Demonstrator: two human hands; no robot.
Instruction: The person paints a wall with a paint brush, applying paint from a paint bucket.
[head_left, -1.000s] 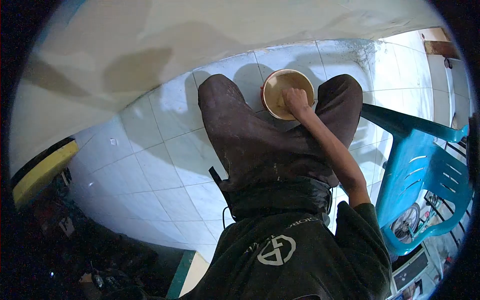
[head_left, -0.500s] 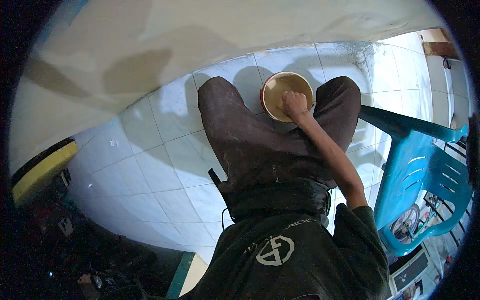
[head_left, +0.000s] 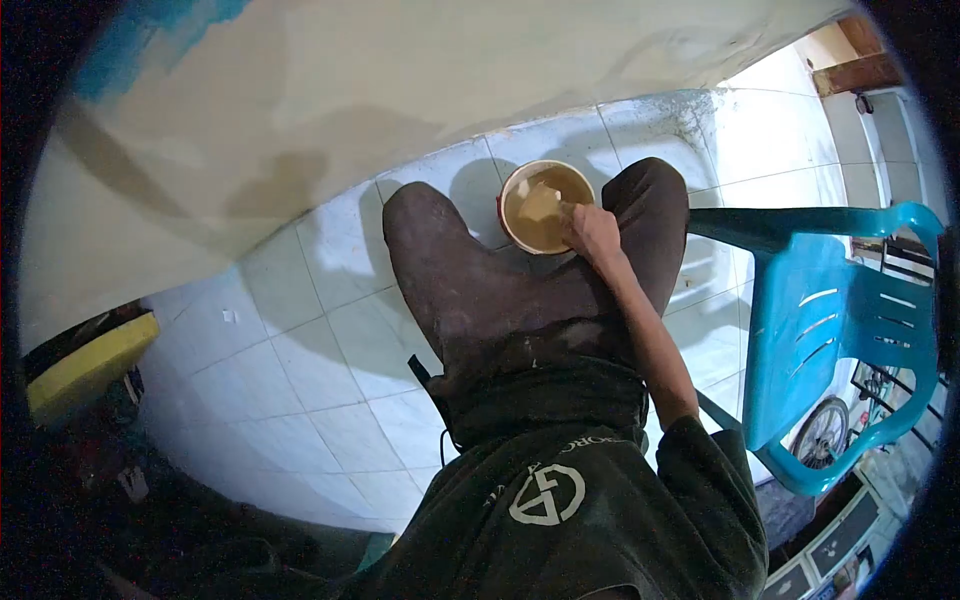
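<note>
Between my bent knees a round bucket (head_left: 508, 225) with a pale rim and a reddish outer side stands on the tiled floor, with tan, paint-like stuff inside. My right hand (head_left: 592, 233) is at the bucket's right rim, fingers closed. From it a flat, tan-coated tool (head_left: 541, 203) reaches into the bucket; its exact kind is hard to make out under the coating. The hand hides the tool's handle. My left hand is out of view.
Ahead rises a cream wall (head_left: 400, 70) with a blue patch (head_left: 150, 45) at upper left. A teal plastic chair (head_left: 800, 330) stands close on my right. At far left are a yellow-edged object (head_left: 95, 365) and dark clutter. A bicycle wheel (head_left: 822, 435) shows beyond the chair.
My right hand has drawn back from inside the bucket to its right rim, so the tan-coated tool now shows. The view has shifted, exposing more of the blue wall patch.
</note>
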